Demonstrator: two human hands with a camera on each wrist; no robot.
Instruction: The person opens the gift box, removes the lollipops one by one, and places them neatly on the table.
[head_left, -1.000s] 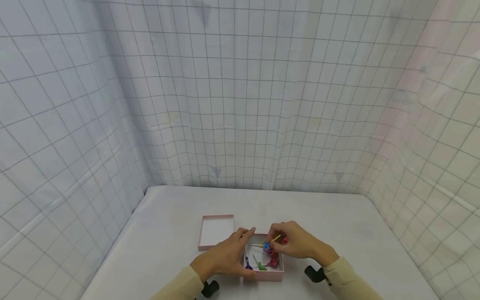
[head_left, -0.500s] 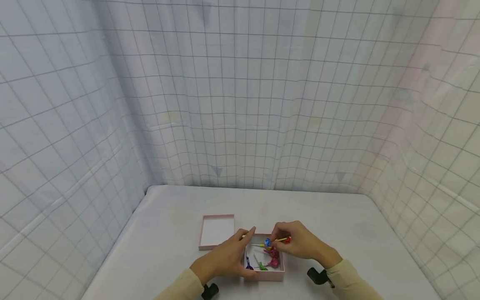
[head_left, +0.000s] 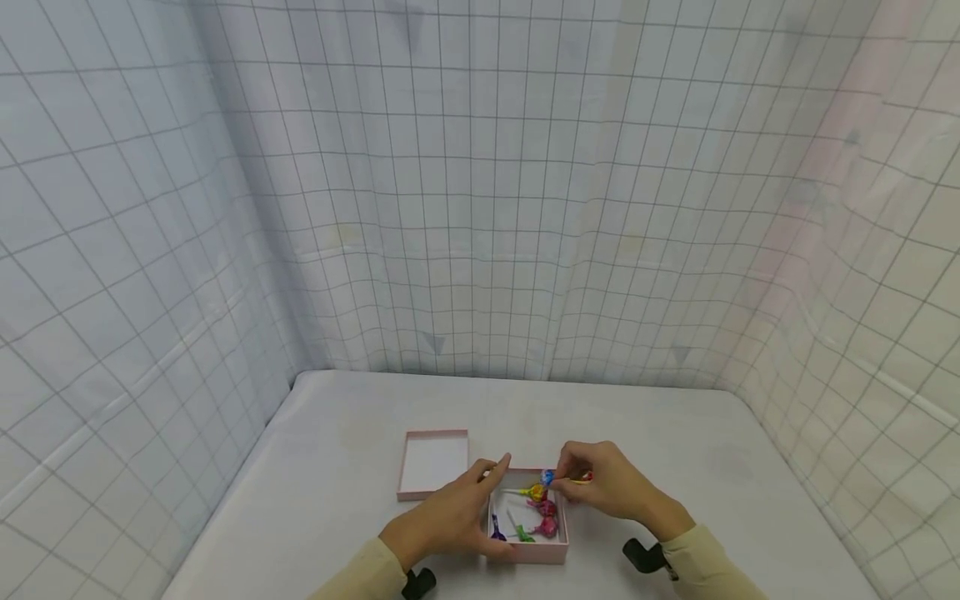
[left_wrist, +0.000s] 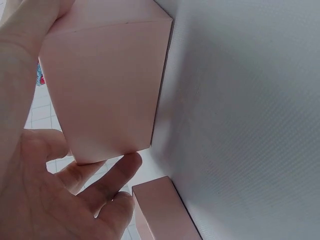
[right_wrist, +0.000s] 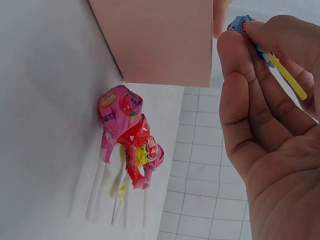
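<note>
My left hand (head_left: 450, 512) holds a pink open box (head_left: 528, 552), thumb at the near side and fingers by the far left corner. In the left wrist view, fingertips touch the end of the box. My right hand (head_left: 611, 483) pinches a blue-wrapped lollipop (right_wrist: 240, 24) with a yellow stick, at the box's far right corner in the head view. Inside lie a yellow lollipop (head_left: 537, 492), pinkish-red lollipops (head_left: 547, 527), a green lollipop (head_left: 523, 533) and a purple lollipop (head_left: 497, 528) partly hidden by the left hand.
Left of the box lies its shallow pink lid (head_left: 433, 462), white inside facing up. Several pink and red lollipops (right_wrist: 120, 115) lie on the white table beside the box, mostly hidden by the right hand in the head view. Gridded curtains (head_left: 480, 250) surround the table.
My right hand has shifted right with the blue lollipop, from over the box's contents to its far right corner, and the stick has swung round. The yellow lollipop shows more. The left hand stays put.
</note>
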